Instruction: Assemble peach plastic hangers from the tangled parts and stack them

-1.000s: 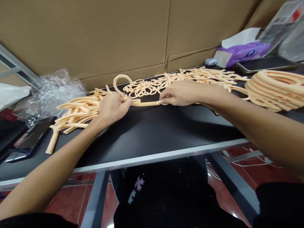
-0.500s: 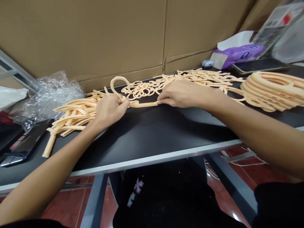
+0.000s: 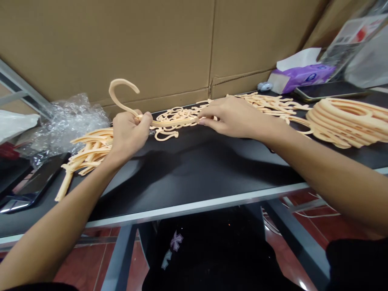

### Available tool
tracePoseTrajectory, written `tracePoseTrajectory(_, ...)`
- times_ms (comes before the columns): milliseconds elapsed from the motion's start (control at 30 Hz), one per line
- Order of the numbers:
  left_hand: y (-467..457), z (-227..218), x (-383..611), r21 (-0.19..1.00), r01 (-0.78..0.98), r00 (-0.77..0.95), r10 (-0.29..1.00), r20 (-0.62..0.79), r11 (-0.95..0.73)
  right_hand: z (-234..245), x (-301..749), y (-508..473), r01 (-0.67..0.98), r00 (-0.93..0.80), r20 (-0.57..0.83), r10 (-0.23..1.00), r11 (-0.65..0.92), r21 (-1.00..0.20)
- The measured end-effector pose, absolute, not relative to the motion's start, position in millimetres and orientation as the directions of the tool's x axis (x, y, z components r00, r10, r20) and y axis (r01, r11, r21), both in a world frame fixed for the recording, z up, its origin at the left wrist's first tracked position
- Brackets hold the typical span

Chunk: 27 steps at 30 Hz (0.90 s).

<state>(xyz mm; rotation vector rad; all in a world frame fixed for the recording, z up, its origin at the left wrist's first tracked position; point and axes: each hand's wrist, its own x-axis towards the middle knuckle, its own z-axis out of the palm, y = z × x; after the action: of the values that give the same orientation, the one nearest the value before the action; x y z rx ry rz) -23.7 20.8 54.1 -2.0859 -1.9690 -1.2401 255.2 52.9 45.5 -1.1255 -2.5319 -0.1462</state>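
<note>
Left grip (image 3: 130, 132) clamps a peach strip (image 3: 175, 122) (a hook (image 3: 113, 95) curves above that grip); right grip (image 3: 232, 117) pinches the strip's end.

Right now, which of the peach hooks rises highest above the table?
The hook curving up from the left hand: it stands raised, while the other hooks lie on the table.

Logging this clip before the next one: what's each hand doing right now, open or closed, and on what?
Left hand: closed on the peach strip, by the hook.
Right hand: closed, pinching the strip's other end.
</note>
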Motion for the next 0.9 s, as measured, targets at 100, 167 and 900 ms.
tracePoseTrajectory(100, 22.4, 55.0, -24.8, 0.533, 0.814, -0.135, 0.817, 0.560, -0.231, 43.4, 254.5, 53.9, 0.757, -0.596, 0.428, 0.679, 0.653, 0.019)
tracePoseTrajectory(167, 23.6, 55.3, -25.9, 0.552, 0.798, -0.143, 0.815, 0.562, -0.240, 43.5, 254.3, 54.4, 0.766, -0.595, 0.431, 0.678, 0.641, 0.048)
tracePoseTrajectory(900, 23.9, 56.3, -32.0, 0.585, 0.783, -0.188, 0.817, 0.546, -0.211, 61.7, 311.6, 88.8, 0.994, -0.103, 0.307, 0.946, 0.091, 0.052)
